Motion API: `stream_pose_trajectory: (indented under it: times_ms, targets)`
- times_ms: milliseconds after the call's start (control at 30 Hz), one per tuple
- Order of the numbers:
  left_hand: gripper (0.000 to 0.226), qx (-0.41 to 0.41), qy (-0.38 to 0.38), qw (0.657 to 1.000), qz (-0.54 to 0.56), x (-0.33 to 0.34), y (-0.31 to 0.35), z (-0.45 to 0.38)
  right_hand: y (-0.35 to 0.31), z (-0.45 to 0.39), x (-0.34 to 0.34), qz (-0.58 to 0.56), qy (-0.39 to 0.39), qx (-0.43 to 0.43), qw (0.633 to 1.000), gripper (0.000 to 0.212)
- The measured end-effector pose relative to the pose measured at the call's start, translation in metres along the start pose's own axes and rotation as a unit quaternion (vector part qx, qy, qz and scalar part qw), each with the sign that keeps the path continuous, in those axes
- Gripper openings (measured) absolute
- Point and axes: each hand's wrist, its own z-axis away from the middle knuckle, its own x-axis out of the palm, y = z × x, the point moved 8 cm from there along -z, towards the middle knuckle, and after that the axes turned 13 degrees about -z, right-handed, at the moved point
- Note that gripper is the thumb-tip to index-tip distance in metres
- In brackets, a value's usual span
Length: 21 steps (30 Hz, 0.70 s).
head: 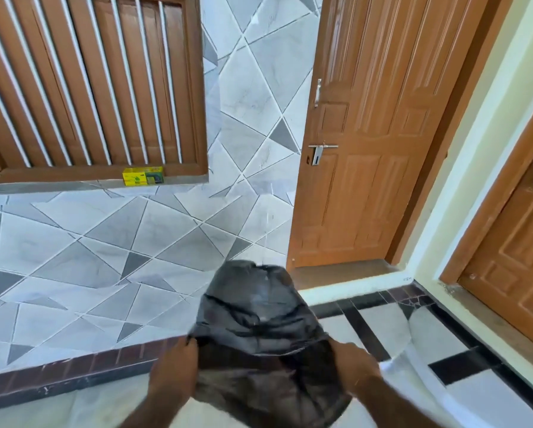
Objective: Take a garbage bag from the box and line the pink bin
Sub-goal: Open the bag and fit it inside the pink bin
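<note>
Garbage bag (259, 316) between both hands, box (143, 180) on the sill beyond, door (367, 134) rightward.

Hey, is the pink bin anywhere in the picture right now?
No, only the black garbage bag held by both hands, the yellow box on the sill and doors show.

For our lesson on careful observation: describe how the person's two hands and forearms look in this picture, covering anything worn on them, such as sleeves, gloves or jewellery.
Both hands are bare. The left hand and right hand wear no gloves, and no rings, watch or bracelet show. The forearms leading down to the bottom edge are uncovered too; no sleeve comes into view. Motion blur softens finer details.
</note>
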Motion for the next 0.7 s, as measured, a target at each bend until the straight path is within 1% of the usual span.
stream_pose_trajectory:
  times_ms: [33,100,133,233,300,400,467,533,567,633,700]
  targets:
    - [0.044,-0.018,0.027,0.999,0.025,-0.001,-0.006,-0.003,0.005,0.002,0.004,-0.011,0.011,-0.013,1.000,0.045]
    - [0.044,-0.016,0.024,0.998,0.053,-0.011,-0.004,-0.006,0.006,0.007,0.003,0.002,0.008,-0.029,1.000,0.051]
    - [0.048,-0.018,0.039,0.997,0.064,-0.017,0.000,-0.008,0.008,0.009,-0.002,-0.005,0.014,-0.017,1.000,0.054]
    - [0.062,-0.044,0.067,0.992,0.099,-0.037,0.005,-0.018,0.003,0.004,-0.020,-0.036,0.071,-0.023,0.997,0.061]
    - [0.063,-0.055,0.080,0.989,0.115,-0.042,0.012,-0.021,0.001,0.002,-0.028,-0.047,0.098,-0.026,0.994,0.060]
    - [0.054,-0.051,0.096,0.989,0.104,-0.038,0.026,-0.019,0.010,-0.005,-0.029,-0.048,0.114,-0.023,0.992,0.071]
    - [0.036,-0.040,0.112,0.986,0.114,-0.034,0.031,-0.017,0.015,-0.011,-0.025,-0.050,0.122,-0.033,0.991,0.073]
    - [0.020,-0.036,0.104,0.988,0.105,-0.026,0.037,-0.016,0.023,-0.014,-0.022,-0.063,0.131,-0.048,0.988,0.070]
    - [0.017,-0.046,0.091,0.989,0.103,-0.019,0.038,-0.017,0.026,-0.015,-0.020,-0.076,0.133,-0.062,0.986,0.064]
    - [0.018,-0.090,0.067,0.984,0.141,-0.011,0.036,-0.013,0.031,-0.015,-0.017,-0.097,0.135,-0.080,0.983,0.045]
    - [0.022,-0.151,0.082,0.965,0.196,-0.009,0.033,-0.007,0.037,-0.020,-0.011,-0.094,0.114,-0.092,0.985,0.030]
